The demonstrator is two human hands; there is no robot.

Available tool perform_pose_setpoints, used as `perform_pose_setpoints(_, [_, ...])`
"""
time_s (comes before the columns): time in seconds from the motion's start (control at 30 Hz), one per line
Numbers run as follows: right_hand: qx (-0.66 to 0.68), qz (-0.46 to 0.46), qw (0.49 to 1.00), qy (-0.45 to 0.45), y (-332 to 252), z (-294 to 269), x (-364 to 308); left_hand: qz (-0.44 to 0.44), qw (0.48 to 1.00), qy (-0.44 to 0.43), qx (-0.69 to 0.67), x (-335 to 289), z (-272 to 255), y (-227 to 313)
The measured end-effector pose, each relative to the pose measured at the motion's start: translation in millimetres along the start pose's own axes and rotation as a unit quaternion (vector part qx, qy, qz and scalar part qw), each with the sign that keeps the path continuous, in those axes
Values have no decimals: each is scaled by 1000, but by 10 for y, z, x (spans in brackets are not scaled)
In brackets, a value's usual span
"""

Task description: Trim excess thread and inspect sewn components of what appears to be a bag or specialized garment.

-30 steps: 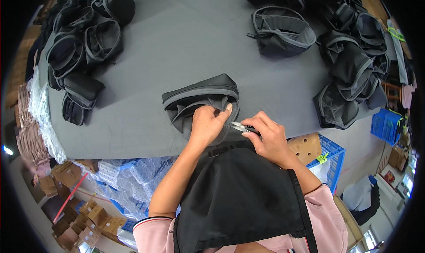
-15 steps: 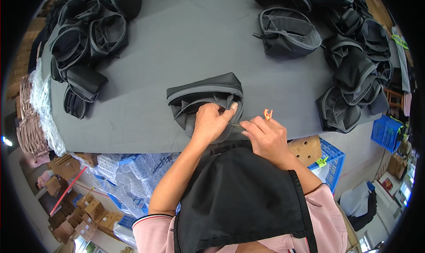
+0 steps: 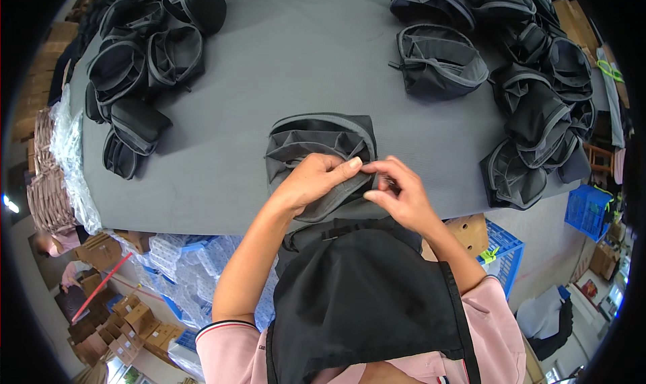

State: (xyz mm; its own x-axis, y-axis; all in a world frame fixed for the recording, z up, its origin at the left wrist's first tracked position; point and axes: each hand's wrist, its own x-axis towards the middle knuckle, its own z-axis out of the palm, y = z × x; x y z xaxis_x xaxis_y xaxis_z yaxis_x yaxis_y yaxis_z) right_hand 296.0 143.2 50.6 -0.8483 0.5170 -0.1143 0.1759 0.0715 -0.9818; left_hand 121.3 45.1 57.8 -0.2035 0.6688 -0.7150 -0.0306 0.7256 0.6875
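Note:
A black and grey zip pouch [image 3: 319, 132] lies unzipped before me near the table's front edge, its mouth showing grey inner pockets. My left hand [image 3: 319, 182] reaches over its near side, closed on the rim with the thumb pressed toward the right corner. At that corner, the index fingertip of my right hand [image 3: 404, 196] meets the pouch's edge close to my left thumb. The right hand's other fingers are curled in, and its thumb is bent below the index finger. Whatever sits inside the curled right fingers is hidden.
Open black pouches stand in a cluster [image 3: 128, 68] at the left and another [image 3: 538, 108] at the right. One grey-lined pouch [image 3: 441, 61] sits nearer the middle. Blue crates [image 3: 501, 249] and clear bubble wrap [image 3: 182, 263] are below the grey table's [image 3: 222, 148] front edge.
The pouch has tipped so its mouth faces me more. My right hand has moved up to the rim; the small orange-handled tool it held, thin point toward the pouch, no longer shows.

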Motion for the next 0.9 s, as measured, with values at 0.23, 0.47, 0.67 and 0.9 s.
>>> perform_pose_setpoints(0.23, [48,3,997,64,213,273,124,261,928,236,122,-516,246,-173])
perform_pose_setpoints(0.47, [-48,-8,988,-145,237,-121,225,206,958,173,104,-484,273,-355])
perform_pose_setpoints(0.67, [-41,-1,996,-74,223,-89,132,86,940,-98,-316,-394,383,-585])
perform_pose_setpoints(0.9, [-180,-39,981,65,-59,-27,-356,93,918,-41,-382,-368,531,-439])
